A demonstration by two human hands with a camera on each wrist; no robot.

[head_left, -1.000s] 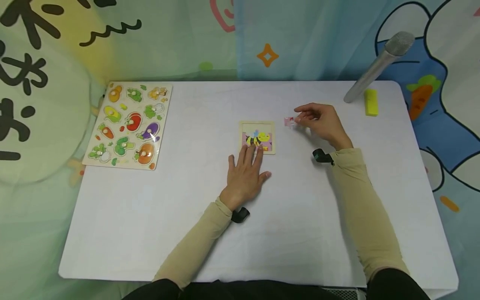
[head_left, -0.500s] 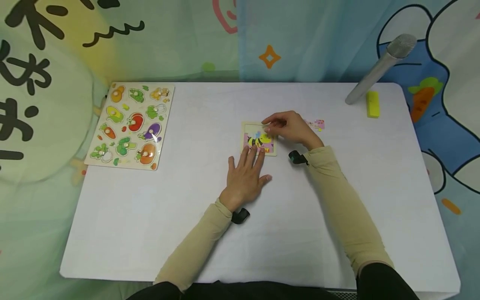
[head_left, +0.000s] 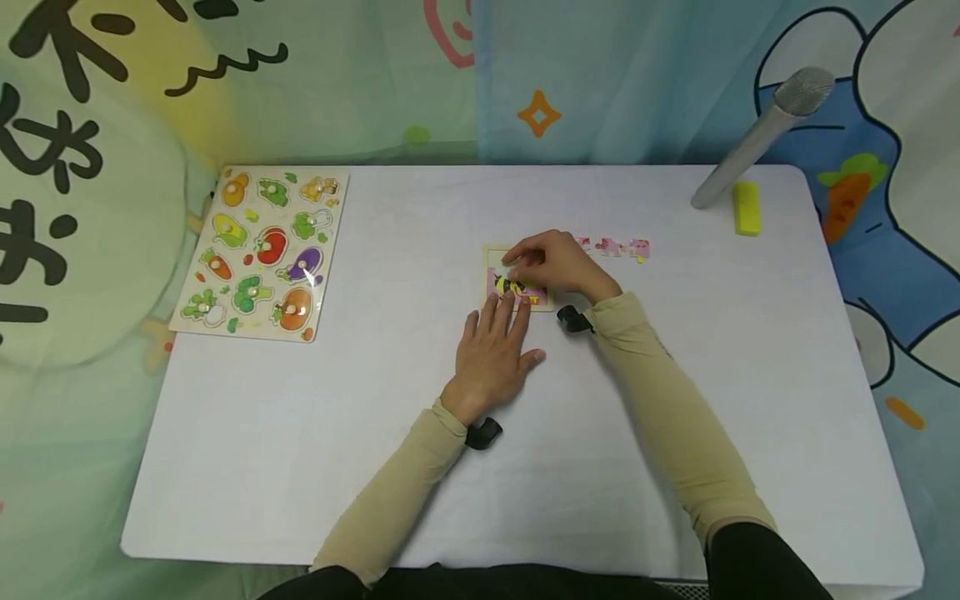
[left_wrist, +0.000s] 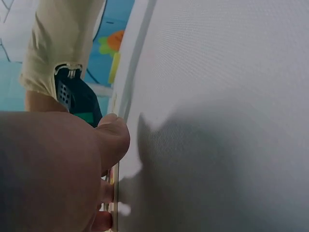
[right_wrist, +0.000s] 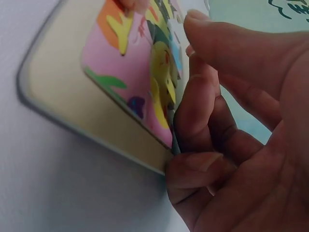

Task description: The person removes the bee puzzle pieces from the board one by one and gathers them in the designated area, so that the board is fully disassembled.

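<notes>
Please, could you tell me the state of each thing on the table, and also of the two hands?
Bee puzzle: partly assembled, its upper part mostly hidden
Left hand: fingers extended, touching the puzzle's near edge
Right hand: fingers curled over the puzzle; any held piece hidden
Pink puzzle pieces: loose, in a row
Vegetable puzzle board: lying flat
Silver microphone: standing on end
Yellow block: resting beside the microphone

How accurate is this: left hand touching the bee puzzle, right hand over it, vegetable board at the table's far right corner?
Wrong corner: the vegetable board is at the table's far left, as the head view shows. Left hand touching the bee puzzle, right hand over it: correct.
</notes>
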